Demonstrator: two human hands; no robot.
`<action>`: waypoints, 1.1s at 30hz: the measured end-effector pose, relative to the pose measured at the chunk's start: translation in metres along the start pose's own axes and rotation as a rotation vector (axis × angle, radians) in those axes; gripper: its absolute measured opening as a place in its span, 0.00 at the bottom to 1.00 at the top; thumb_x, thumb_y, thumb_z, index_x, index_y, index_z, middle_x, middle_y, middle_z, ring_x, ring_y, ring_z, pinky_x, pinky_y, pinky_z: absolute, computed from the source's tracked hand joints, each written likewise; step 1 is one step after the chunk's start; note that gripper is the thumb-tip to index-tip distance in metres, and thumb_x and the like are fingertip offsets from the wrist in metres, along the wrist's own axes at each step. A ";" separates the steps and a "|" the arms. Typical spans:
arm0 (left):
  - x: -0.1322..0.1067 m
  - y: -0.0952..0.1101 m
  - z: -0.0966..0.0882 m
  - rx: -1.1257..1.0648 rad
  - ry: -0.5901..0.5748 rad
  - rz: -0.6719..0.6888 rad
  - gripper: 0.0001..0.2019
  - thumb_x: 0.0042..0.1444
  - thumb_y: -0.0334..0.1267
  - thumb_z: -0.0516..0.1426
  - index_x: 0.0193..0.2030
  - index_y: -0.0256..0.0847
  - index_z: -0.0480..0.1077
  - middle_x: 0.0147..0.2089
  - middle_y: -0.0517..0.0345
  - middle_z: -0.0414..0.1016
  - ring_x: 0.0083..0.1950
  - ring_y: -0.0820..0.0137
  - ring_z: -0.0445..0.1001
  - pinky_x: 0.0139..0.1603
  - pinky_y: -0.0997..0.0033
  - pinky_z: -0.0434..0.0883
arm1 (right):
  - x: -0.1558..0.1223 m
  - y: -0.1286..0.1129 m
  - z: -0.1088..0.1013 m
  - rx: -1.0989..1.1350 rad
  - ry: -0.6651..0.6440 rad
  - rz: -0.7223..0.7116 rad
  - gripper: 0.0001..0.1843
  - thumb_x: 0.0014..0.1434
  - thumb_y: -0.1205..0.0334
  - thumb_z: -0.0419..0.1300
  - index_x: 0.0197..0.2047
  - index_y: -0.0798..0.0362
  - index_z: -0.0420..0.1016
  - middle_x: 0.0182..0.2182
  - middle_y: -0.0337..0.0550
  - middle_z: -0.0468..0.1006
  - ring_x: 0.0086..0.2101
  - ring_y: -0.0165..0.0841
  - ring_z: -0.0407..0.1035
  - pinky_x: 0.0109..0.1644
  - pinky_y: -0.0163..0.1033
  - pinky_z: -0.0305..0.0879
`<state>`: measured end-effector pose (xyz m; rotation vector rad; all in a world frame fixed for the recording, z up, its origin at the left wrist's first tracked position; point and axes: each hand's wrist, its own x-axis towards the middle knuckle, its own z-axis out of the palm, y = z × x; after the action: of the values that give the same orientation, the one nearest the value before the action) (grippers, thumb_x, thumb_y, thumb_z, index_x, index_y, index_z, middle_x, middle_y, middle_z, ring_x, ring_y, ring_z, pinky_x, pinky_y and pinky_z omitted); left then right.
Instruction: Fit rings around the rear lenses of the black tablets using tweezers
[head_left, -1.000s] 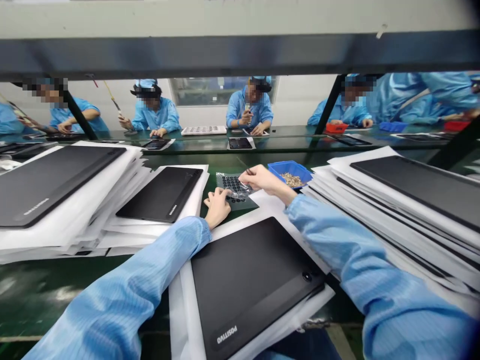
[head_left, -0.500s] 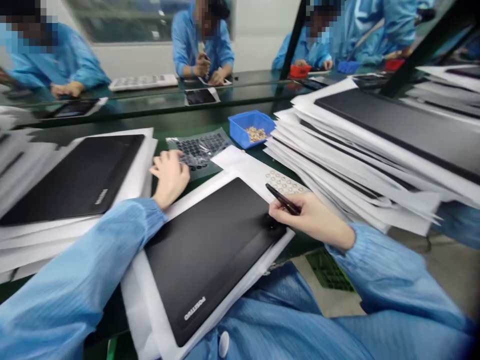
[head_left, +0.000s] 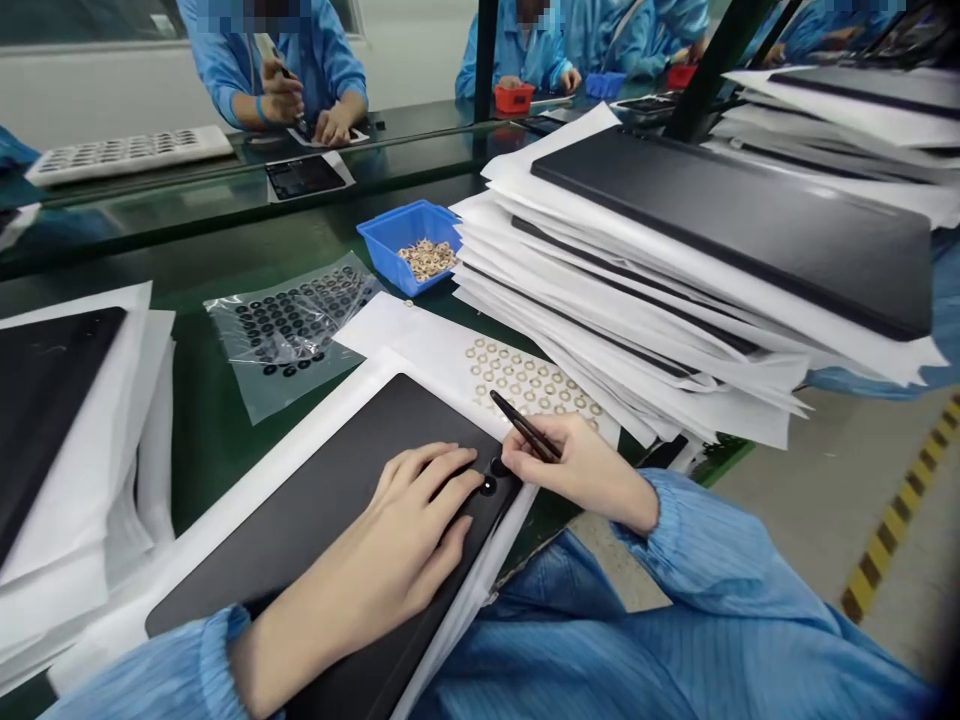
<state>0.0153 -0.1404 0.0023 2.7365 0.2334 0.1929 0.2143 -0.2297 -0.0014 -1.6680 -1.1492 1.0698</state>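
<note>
A black tablet back cover (head_left: 330, 490) lies on white sheets in front of me. Near its upper right corner are two round black camera rings (head_left: 488, 485). My left hand (head_left: 397, 530) rests palm down on the cover, fingers spread, the index fingertip at the lower ring. My right hand (head_left: 577, 460) is closed on slim black tweezers (head_left: 525, 425), and its fingertips are at the cover's corner beside the upper ring. Behind it lies a white sheet with rows of small ring stickers (head_left: 517, 372). A clear plastic sheet of black rings (head_left: 292, 320) is farther left.
A blue bin (head_left: 397, 240) holds small tan rings. Tall stacks of black covers between white sheets stand at the right (head_left: 735, 220) and left (head_left: 45, 420). Co-workers in blue smocks sit across the bench, one holding a tool (head_left: 268, 55). A dark post (head_left: 486, 60) rises behind the bin.
My left hand has come from the clear plastic sheet onto the cover beside the camera rings. My right hand stays by the corner with the tweezers. The view has turned right.
</note>
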 end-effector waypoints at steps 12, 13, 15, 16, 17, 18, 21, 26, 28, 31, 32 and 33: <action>0.000 0.000 0.002 0.020 0.007 0.008 0.17 0.64 0.29 0.47 0.59 0.41 0.57 0.61 0.53 0.60 0.64 0.64 0.51 0.61 0.59 0.59 | 0.001 -0.001 0.002 -0.169 0.024 -0.004 0.04 0.49 0.65 0.55 0.24 0.54 0.66 0.19 0.33 0.60 0.22 0.25 0.55 0.25 0.31 0.52; 0.000 -0.001 0.002 0.024 0.009 0.011 0.17 0.64 0.29 0.47 0.59 0.40 0.56 0.62 0.53 0.60 0.64 0.64 0.51 0.61 0.59 0.59 | 0.001 -0.002 0.002 -0.218 0.033 -0.018 0.05 0.49 0.64 0.54 0.24 0.54 0.65 0.19 0.33 0.60 0.22 0.25 0.55 0.24 0.32 0.51; -0.001 -0.001 0.003 0.029 0.010 0.013 0.17 0.64 0.29 0.47 0.59 0.40 0.56 0.62 0.53 0.60 0.63 0.63 0.51 0.60 0.59 0.60 | 0.002 -0.004 0.002 -0.308 0.052 -0.042 0.06 0.50 0.64 0.53 0.23 0.54 0.63 0.19 0.33 0.61 0.22 0.25 0.55 0.24 0.32 0.51; -0.001 -0.001 0.003 0.031 0.014 0.013 0.17 0.64 0.29 0.47 0.59 0.40 0.57 0.62 0.52 0.60 0.63 0.63 0.51 0.60 0.59 0.60 | 0.002 -0.005 0.002 -0.340 0.058 -0.049 0.07 0.50 0.64 0.53 0.22 0.54 0.62 0.19 0.34 0.61 0.22 0.25 0.55 0.24 0.33 0.50; -0.001 -0.001 0.003 0.033 0.015 0.013 0.17 0.64 0.29 0.47 0.59 0.40 0.57 0.62 0.52 0.60 0.63 0.62 0.51 0.60 0.59 0.60 | 0.002 -0.005 0.002 -0.356 0.059 -0.052 0.07 0.49 0.65 0.54 0.21 0.54 0.61 0.18 0.34 0.61 0.21 0.26 0.55 0.24 0.33 0.50; -0.001 -0.001 0.002 0.035 0.015 0.014 0.17 0.64 0.29 0.47 0.59 0.40 0.57 0.62 0.52 0.60 0.63 0.62 0.51 0.60 0.59 0.60 | 0.003 -0.005 0.001 -0.353 0.056 -0.054 0.08 0.49 0.65 0.54 0.21 0.53 0.60 0.18 0.33 0.61 0.21 0.25 0.55 0.24 0.33 0.50; -0.001 0.001 0.001 0.045 0.000 0.021 0.18 0.63 0.28 0.47 0.60 0.39 0.57 0.61 0.51 0.61 0.63 0.62 0.52 0.60 0.59 0.60 | 0.003 0.000 -0.001 -0.250 0.035 -0.062 0.09 0.50 0.64 0.57 0.21 0.54 0.62 0.18 0.33 0.61 0.21 0.25 0.56 0.23 0.32 0.51; 0.004 0.002 -0.001 0.108 -0.031 0.050 0.24 0.61 0.25 0.47 0.64 0.42 0.55 0.59 0.50 0.62 0.56 0.60 0.57 0.54 0.56 0.62 | 0.002 0.009 0.000 0.194 0.230 -0.133 0.17 0.61 0.52 0.54 0.27 0.56 0.71 0.14 0.32 0.61 0.15 0.23 0.54 0.19 0.31 0.50; 0.006 0.002 -0.002 0.131 -0.028 0.070 0.25 0.60 0.25 0.47 0.64 0.42 0.56 0.58 0.49 0.63 0.54 0.59 0.58 0.52 0.55 0.62 | 0.001 0.011 0.002 0.293 0.362 -0.213 0.23 0.63 0.49 0.50 0.26 0.56 0.72 0.16 0.36 0.66 0.17 0.24 0.59 0.20 0.31 0.56; 0.009 0.002 -0.002 0.122 -0.040 0.063 0.25 0.60 0.26 0.48 0.63 0.43 0.57 0.56 0.50 0.65 0.51 0.60 0.60 0.49 0.56 0.62 | -0.001 0.012 0.005 0.304 0.444 -0.252 0.29 0.65 0.46 0.46 0.20 0.56 0.68 0.18 0.38 0.66 0.18 0.24 0.62 0.19 0.30 0.57; 0.009 0.002 -0.002 0.115 -0.043 0.053 0.25 0.59 0.26 0.48 0.63 0.44 0.57 0.55 0.51 0.65 0.50 0.60 0.60 0.49 0.56 0.62 | -0.002 0.011 0.005 0.298 0.439 -0.237 0.28 0.65 0.46 0.46 0.21 0.55 0.66 0.18 0.37 0.65 0.16 0.23 0.61 0.18 0.30 0.55; 0.009 0.002 -0.003 0.107 -0.045 0.046 0.25 0.59 0.26 0.49 0.63 0.44 0.57 0.55 0.51 0.65 0.49 0.60 0.60 0.48 0.57 0.62 | -0.003 0.011 0.005 0.290 0.419 -0.219 0.26 0.65 0.47 0.47 0.22 0.55 0.66 0.18 0.36 0.65 0.15 0.23 0.61 0.17 0.30 0.55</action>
<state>0.0244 -0.1396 0.0068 2.8507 0.1726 0.1345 0.2111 -0.2345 -0.0124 -1.4125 -0.8349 0.6702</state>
